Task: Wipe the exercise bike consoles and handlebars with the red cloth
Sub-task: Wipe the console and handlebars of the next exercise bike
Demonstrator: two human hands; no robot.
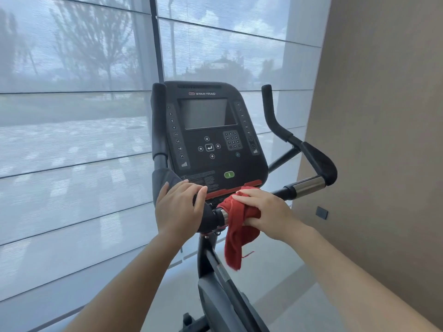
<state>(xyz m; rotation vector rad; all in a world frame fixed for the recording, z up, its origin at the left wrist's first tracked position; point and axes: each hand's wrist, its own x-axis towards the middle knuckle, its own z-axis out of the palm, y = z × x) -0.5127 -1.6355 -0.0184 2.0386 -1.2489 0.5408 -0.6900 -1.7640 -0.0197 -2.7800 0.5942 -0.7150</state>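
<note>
**Q:** What is in view?
**A:** A head-height view down onto an exercise bike (215, 271). It stands by a window covered with a pale blind (72, 140), and a tan wall (383, 116) is on the right. Two bare forearms reach forward to the bike.

**Q:** Where is the cloth?
**A:** The red cloth (239, 226) is wrapped over the crossbar of the handlebar (318, 161), just below the console (208, 92). One loose end hangs down beside the bike's post.

**Q:** What are the hands doing?
**A:** The right hand (268, 212) lies on top of the cloth. Its fingers are together and curled over, with the thumb tucked beneath, clasping cloth and bar at once. The left hand (178, 207) grips the black padded bend on the handlebar's left side, fingers close together and curled over the top. The hands are near each other but apart, and a chrome ring on the bar shows between them.

**Q:** And the console?
**A:** It is black and tilted toward the viewer, with a dark screen (203, 113), a keypad and a green button (229, 174) near the lower edge. Padded handlebar horns rise on either side.
</note>
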